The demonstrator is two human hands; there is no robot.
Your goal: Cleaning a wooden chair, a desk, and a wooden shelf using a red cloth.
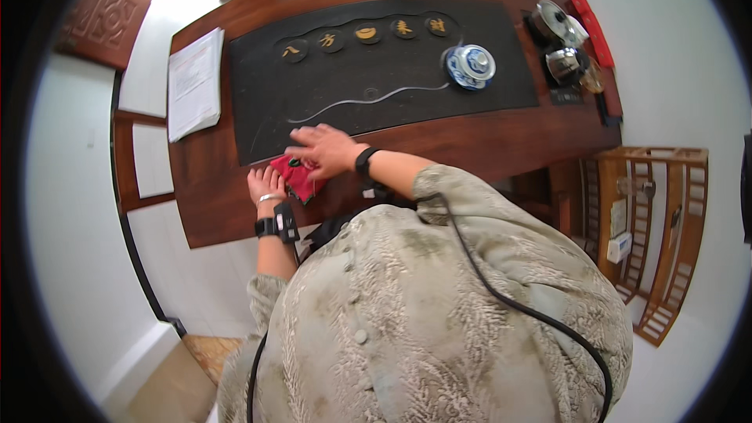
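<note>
A red cloth item (301, 183) with dark green edging lies near the front edge of the wooden table (435, 142), just below the black tea tray. My left hand (267, 184) is at its left side, fingers bent and touching or very close to it; whether they pinch it cannot be told. Over its upper right part reaches my right hand (324, 150), palm down with fingers spread, hiding some of the cloth. Both wrists wear black straps, and a silver bangle circles the left one.
The black tea tray (376, 70) holds a blue-and-white lidded bowl (471, 67). Left of it lies a stack of papers (195, 85). A metal kettle (564, 64) and a pot (550, 19) stand at the right end. A wooden rack (658, 241) stands right of the table.
</note>
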